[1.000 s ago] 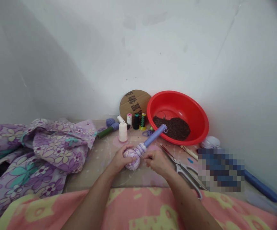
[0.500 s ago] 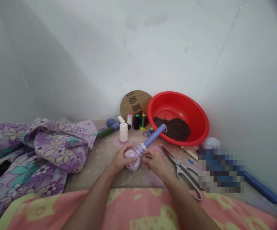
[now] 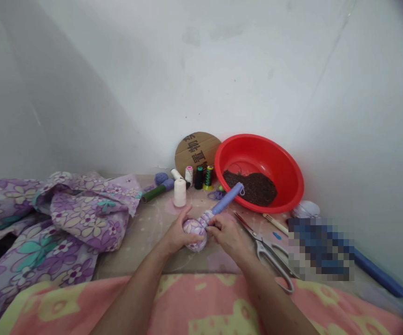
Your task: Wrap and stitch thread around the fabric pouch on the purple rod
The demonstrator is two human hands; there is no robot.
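A floral cloth ball (image 3: 195, 234) on a purple wrapped handle (image 3: 227, 198) lies tilted over the tabletop, its handle end reaching over the rim of a red basin (image 3: 292, 160). My left hand (image 3: 177, 233) is wrapped round the left side of the ball, thumb on top. At the gathered neck between ball and handle, the fingers of my right hand (image 3: 224, 232) are pinched together. Whatever they hold there is too small to make out. A cone of cream thread (image 3: 179, 193) stands just beyond my left hand.
Scissors (image 3: 271, 256) lie right of my right hand. Floral cloth (image 3: 83, 214) is heaped at the left. Thread spools (image 3: 199, 177) and a cardboard disc (image 3: 196, 149) stand by the wall. Dark filling (image 3: 253, 186) sits in the basin. A blue tube (image 3: 379, 271) lies far right.
The ball and handle have shifted slightly to the right. My right hand's fingers have moved up against the gathered neck, and my left thumb and fingers have changed position on the ball.
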